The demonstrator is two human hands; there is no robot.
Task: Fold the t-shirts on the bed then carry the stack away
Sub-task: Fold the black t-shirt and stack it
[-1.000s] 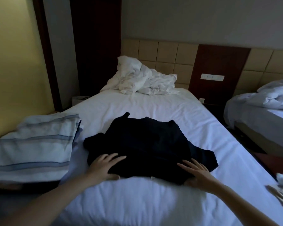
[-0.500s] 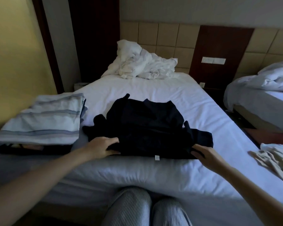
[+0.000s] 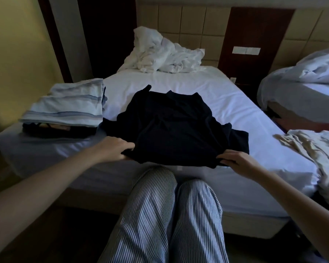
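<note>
Shirt: dark t-shirt (image 3: 171,126) lies spread across the middle of the bed (image 3: 226,103), collar toward the far end, sleeves out to left and right; its near hem sits at the near edge of the mattress, between your two hands
Left hand: your left hand (image 3: 112,149) grasps the near left corner of the hem, fingers curled over the cloth and bunching it
Right hand: your right hand (image 3: 235,161) pinches the near right corner of the hem, thumb on top, fingers tucked under the fabric
Stack: folded pile (image 3: 68,105) on the near left corner of the mattress; a pale blue-striped piece on top, darker pieces beneath; just beside the shirt's left sleeve, though you cannot tell whether they touch
Loose garment: pale crumpled garment (image 3: 300,147) at the near right, well apart from the shirt; whether it rests on this mattress is unclear
Bedding: heap of white bedding (image 3: 163,54) at the far end, against the padded headboard
Legs: your striped trousers (image 3: 160,215) show near, below the mattress edge, between your arms
Second bed: another bed (image 3: 302,95) at the far right, white covers heaped on it
</note>
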